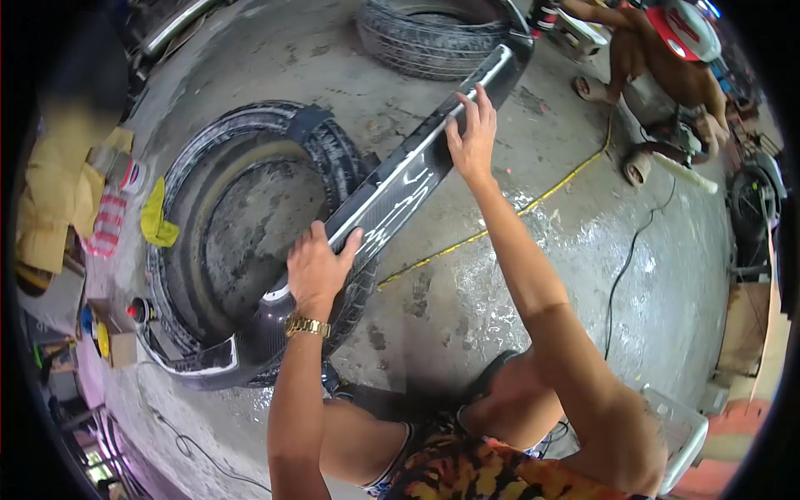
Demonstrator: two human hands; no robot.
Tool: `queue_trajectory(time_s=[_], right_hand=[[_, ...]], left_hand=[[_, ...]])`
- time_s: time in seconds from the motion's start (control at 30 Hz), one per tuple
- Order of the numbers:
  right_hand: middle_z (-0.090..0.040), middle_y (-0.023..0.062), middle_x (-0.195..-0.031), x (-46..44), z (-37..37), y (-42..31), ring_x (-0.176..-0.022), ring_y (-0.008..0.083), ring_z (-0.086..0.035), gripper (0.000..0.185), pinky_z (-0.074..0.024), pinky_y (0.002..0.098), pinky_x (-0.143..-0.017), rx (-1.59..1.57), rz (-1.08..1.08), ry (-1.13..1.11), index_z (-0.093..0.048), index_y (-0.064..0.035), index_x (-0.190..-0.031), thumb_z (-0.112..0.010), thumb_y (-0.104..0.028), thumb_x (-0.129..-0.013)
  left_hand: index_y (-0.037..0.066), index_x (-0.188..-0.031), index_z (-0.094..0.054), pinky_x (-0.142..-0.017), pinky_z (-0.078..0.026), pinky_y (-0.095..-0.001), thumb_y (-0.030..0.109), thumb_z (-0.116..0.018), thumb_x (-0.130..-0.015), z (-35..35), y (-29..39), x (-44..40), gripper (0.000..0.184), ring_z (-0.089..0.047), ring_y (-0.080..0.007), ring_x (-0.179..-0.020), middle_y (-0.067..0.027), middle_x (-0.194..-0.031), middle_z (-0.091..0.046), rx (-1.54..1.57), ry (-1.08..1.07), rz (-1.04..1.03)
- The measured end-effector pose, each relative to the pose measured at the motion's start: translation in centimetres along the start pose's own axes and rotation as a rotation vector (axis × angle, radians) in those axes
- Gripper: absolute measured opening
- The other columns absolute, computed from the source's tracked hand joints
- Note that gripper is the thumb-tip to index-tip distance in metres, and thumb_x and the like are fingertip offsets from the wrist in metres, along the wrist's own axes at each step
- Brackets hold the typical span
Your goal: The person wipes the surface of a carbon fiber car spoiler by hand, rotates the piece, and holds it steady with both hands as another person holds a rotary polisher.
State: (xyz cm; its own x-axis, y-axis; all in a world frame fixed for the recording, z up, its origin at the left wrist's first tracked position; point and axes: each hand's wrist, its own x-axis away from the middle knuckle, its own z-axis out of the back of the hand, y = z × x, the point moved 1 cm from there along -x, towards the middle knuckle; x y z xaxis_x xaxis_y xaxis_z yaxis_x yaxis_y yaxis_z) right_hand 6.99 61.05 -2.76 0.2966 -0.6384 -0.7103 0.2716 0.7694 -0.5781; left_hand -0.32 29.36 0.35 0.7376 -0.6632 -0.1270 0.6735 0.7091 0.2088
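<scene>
A long dark car body panel with a carbon-like weave and white edge stripes runs diagonally over two tyres. My left hand, with a gold watch on the wrist, rests on its lower part, thumb apart from the fingers. Farther up, my right hand lies over the panel's edge with its fingers spread. Under the panel's lower left part is a dusty tyre; another tyre lies beneath its upper end. White marks show on the panel's glossy face between my hands.
A person in a red and white cap crouches at the upper right, holding a tool. A yellow hose and a black cord cross the floor. Yellow cloth, a cardboard box and supplies lie left.
</scene>
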Motion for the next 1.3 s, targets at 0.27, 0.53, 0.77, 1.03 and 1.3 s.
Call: queue_trajectory(time_s=[0.27,0.53,0.77,1.03,1.3], right_hand=[[-0.060,0.0171,-0.136,-4.8,-0.9,6.0,-0.129,0.0378,-0.052,0.034,-0.0375,0.0478,-0.111,0.099,0.381,-0.341,-0.068,-0.0076,-0.117,-0.061,-0.030,-0.091],[-0.069,0.0157,-0.107,-7.0,-3.9,7.6,-0.107,0.0383,-0.060,0.034,-0.0438,0.0483,-0.095,0.117,0.498,-0.477,-0.072,-0.0029,-0.104,-0.055,-0.031,-0.096],[-0.063,0.0089,-0.100,-6.5,-4.2,7.7,-0.104,0.0323,-0.056,0.026,-0.0399,0.0450,-0.096,0.141,0.414,-0.579,-0.066,-0.0086,-0.095,-0.046,-0.025,-0.099],[-0.064,0.0078,-0.098,-6.4,-4.5,7.9,-0.102,0.0311,-0.056,0.024,-0.0396,0.0450,-0.098,0.131,0.440,-0.549,-0.066,-0.0090,-0.094,-0.047,-0.023,-0.097],[-0.064,0.0120,-0.099,-6.7,-4.3,7.5,-0.105,0.0340,-0.058,0.023,-0.0420,0.0503,-0.092,0.086,0.417,-0.567,-0.068,-0.0080,-0.097,-0.053,-0.024,-0.089]], left_hand=[[0.000,-0.101,-0.059,-0.074,-0.053,-0.0512,0.060,-0.061,-0.091,-0.2,-0.1,0.0,0.061,-0.067,-0.0435,-0.084,-0.0248,-0.091,-0.069,-0.014,0.030,-0.018],[0.002,-0.101,-0.061,-0.078,-0.054,-0.0477,0.066,-0.063,-0.086,0.6,0.2,0.2,0.066,-0.068,-0.0370,-0.085,-0.0190,-0.090,-0.067,-0.021,0.003,0.049],[0.000,-0.100,-0.061,-0.084,-0.053,-0.0427,0.066,-0.061,-0.087,0.6,-0.3,0.0,0.067,-0.066,-0.0345,-0.091,-0.0179,-0.094,-0.066,-0.058,0.039,0.046],[0.000,-0.104,-0.060,-0.090,-0.050,-0.0455,0.065,-0.058,-0.089,0.6,0.4,0.1,0.067,-0.064,-0.0365,-0.096,-0.0191,-0.097,-0.066,-0.123,-0.016,0.053],[0.002,-0.109,-0.061,-0.091,-0.044,-0.0472,0.063,-0.062,-0.088,1.4,1.3,-0.3,0.065,-0.060,-0.0360,-0.100,-0.0182,-0.101,-0.062,-0.094,-0.017,0.070]])
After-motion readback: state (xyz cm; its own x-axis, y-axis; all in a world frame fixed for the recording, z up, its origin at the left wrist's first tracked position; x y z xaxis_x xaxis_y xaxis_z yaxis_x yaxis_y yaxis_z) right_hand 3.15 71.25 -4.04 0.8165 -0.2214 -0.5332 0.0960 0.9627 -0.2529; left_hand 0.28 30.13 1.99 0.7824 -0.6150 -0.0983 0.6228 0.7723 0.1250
